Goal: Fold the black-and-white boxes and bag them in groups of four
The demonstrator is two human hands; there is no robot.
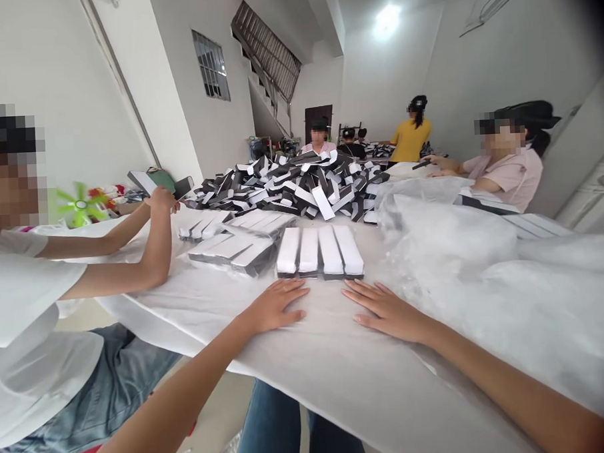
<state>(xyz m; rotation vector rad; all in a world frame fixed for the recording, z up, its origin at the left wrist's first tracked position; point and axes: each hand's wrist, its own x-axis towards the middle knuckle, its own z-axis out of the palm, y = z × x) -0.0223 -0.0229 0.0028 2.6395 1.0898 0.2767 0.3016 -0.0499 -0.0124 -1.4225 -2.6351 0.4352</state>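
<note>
My left hand (275, 306) lies flat on the white-covered table (338, 372), fingers spread, holding nothing. My right hand (388, 309) lies flat beside it, fingers stretched toward the left hand, also empty. Just beyond both hands, a row of several long white boxes with dark sides (319, 251) lies side by side. Neither hand touches the row.
A big heap of black-and-white boxes (300, 183) fills the table's middle. Bagged boxes (237, 246) lie left of the row; crumpled clear plastic (447, 240) piles at right. A person in white sits at my left, arms on the table. Other people sit farther along.
</note>
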